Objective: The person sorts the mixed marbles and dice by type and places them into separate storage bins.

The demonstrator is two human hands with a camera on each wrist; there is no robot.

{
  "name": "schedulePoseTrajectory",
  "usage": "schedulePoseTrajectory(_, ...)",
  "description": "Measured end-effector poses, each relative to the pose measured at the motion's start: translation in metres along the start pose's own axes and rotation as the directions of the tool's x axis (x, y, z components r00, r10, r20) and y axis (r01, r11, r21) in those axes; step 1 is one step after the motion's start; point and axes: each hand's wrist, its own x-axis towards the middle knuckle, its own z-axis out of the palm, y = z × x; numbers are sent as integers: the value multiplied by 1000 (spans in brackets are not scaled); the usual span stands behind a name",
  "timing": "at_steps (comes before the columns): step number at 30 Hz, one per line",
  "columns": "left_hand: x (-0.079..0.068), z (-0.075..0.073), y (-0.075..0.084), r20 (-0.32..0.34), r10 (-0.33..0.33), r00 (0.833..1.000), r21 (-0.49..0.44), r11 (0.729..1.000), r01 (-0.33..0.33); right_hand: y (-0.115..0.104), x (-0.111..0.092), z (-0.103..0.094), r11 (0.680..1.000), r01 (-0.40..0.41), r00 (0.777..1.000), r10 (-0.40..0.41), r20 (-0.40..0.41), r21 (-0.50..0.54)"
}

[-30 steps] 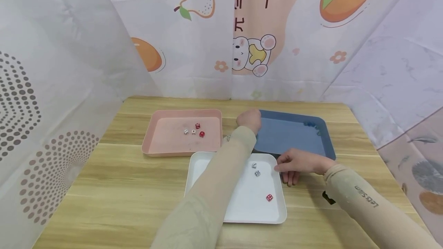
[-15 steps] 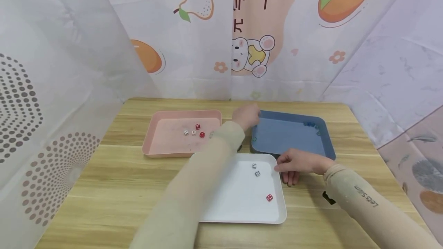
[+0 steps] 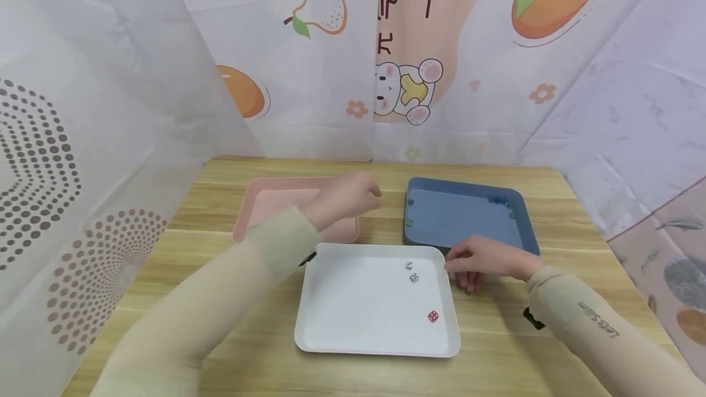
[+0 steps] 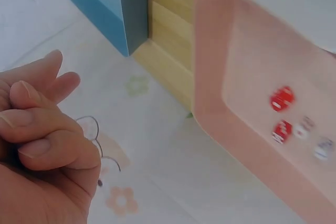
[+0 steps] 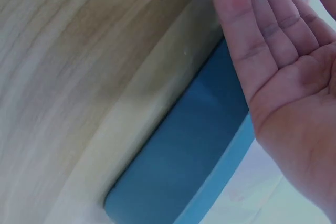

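Observation:
My left hand (image 3: 346, 195) is above the right part of the pink tray (image 3: 239, 225), palm turned inward. In the left wrist view its fingers are loosely bent, with nothing between them. Red dice (image 4: 282, 99) and white dice (image 4: 324, 149) lie in the pink tray. My right hand (image 3: 488, 257) touches the upper right corner of the white tray (image 3: 380, 353), in front of the blue tray (image 3: 469, 245). Its fingers look straight and relaxed in the right wrist view. Inside the white tray are two white dice (image 3: 414, 277) and a red die (image 3: 432, 316).
Small green glassy pieces (image 3: 409, 223) lie along the blue tray's left side, and several dark blue and green ones (image 3: 499, 200) sit in its far right corner. The wooden table (image 3: 265, 336) is walled by printed white curtains (image 3: 309, 133) at the back and sides.
My left hand has drawn away from the blue tray's left edge and swung left over the pink tray, uncovering green pieces and the white tray. The right hand has stayed in place.

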Motion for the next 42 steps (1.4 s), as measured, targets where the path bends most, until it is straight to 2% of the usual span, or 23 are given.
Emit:
schedulePoseTrajectory(9, -62, -5, -34, -2, -3, 1000, -2, 1000, 3, -3, -6, -7, 996, 31, 996, -38, -84, -83)
schedulePoseTrajectory(15, -94, 6, -50, 4, -38, 999, 13, 999, 38, -2, -7, -5, 993, 37, 993, -50, -110, -111)
schedulePoseTrajectory(17, -102, 11, -54, 16, -70, 997, 1, 998, 70, -1, -7, -4, 993, 40, 992, -53, -117, -115)
schedulePoseTrajectory(21, -117, 23, -63, 16, -90, 996, -22, 996, 90, -1, -9, -2, 991, 54, 990, -70, -126, -124)
schedulePoseTrajectory(26, -132, 36, -76, -43, -98, 994, -32, 995, 97, -3, -12, 0, 990, 68, 987, -85, -138, -126)
schedulePoseTrajectory(31, -140, 45, -84, -84, -157, 984, -87, 985, 149, -8, -15, 6, 984, 94, 986, -113, -124, -152)
schedulePoseTrajectory(37, -147, 53, -88, -96, -240, 966, -107, 967, 230, -16, -16, 17, 940, 206, 970, -233, -68, -272)
schedulePoseTrajectory(39, -148, 56, -90, -77, -272, 959, -136, 956, 260, -18, -14, 22, 913, 268, 956, -292, -35, -308)
schedulePoseTrajectory(42, -149, 60, -96, -2, -306, 952, -215, 930, 299, -19, -10, 30, 851, 372, 920, -391, 26, -372)
